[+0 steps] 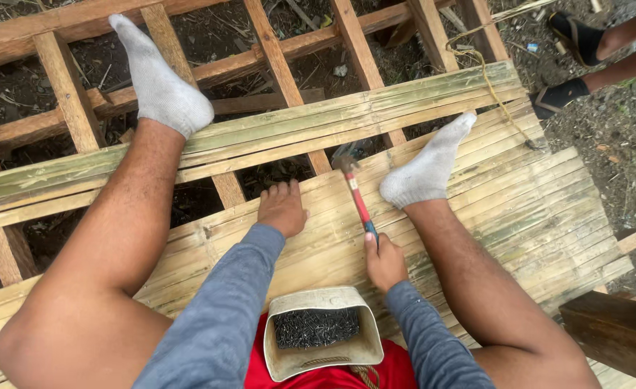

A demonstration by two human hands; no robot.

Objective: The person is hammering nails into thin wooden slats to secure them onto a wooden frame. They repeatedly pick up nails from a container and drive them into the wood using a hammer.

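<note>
Head view: the right hand (385,261) has its fingers wrapped around the red-handled hammer (355,194), whose long axis runs up and slightly left, head over the bamboo slat mat (519,209). The left hand (282,207) lies just left of the head, fingers pressed together flat on the slats. A container of nails (318,331) sits in the lap.

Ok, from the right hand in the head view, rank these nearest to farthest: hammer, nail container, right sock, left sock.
From the right hand:
1. Hammer, gripped in it.
2. Nail container, just below-left, in the lap.
3. Right sock, above-right on the bamboo.
4. Left sock, far upper left.
</note>
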